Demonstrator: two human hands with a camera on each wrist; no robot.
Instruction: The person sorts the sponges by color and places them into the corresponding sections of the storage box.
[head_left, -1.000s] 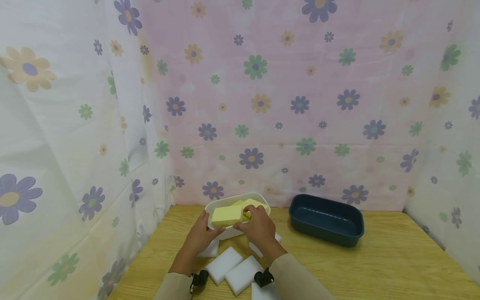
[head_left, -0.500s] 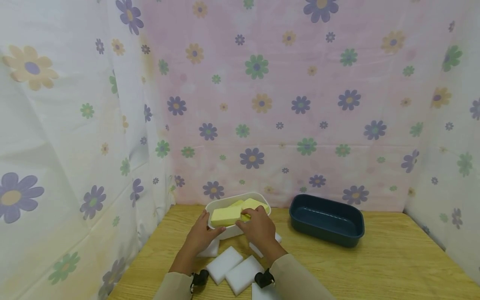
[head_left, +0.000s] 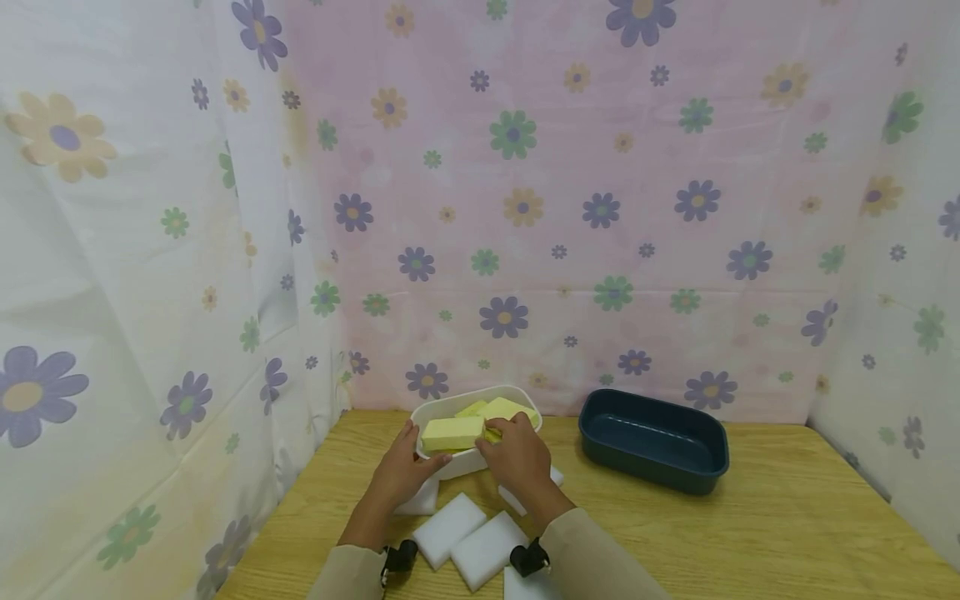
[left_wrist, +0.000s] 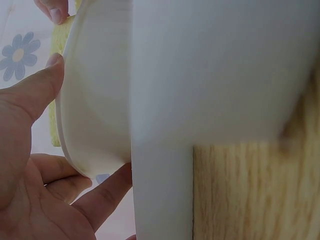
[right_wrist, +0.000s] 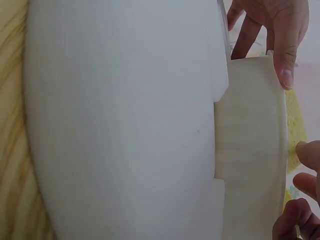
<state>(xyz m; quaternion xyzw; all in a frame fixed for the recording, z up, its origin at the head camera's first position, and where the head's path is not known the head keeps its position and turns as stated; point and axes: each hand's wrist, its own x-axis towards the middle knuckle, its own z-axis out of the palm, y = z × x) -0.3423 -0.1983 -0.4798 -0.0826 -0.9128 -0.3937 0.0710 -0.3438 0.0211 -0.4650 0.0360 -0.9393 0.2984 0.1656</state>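
A white oblong tub (head_left: 459, 467) stands on the table with several yellow sponges (head_left: 507, 408) in it. My left hand (head_left: 401, 467) grips the tub's left end. In the left wrist view its thumb (left_wrist: 47, 82) lies at the rim, and its other fingers reach round the outer wall. With thumb and fingertips, my right hand (head_left: 519, 454) pinches the right end of the front yellow sponge (head_left: 452, 433), which lies at the tub's near side. In the right wrist view the fingertips meet the sponge's edge (right_wrist: 296, 125) just past the rim; the tub hides the rest.
Several white sponge blocks (head_left: 448, 530) lie on the wooden table (head_left: 622, 542) in front of the tub, between my forearms. A dark blue oblong tub (head_left: 652, 440) stands to the right. Flowered cloth (head_left: 562, 275) hangs behind and at both sides.
The front yellow sponge has tipped, so its broad face now looks narrower. My right thumb and fingers have shifted slightly with it. The left hand and both tubs have kept their places.
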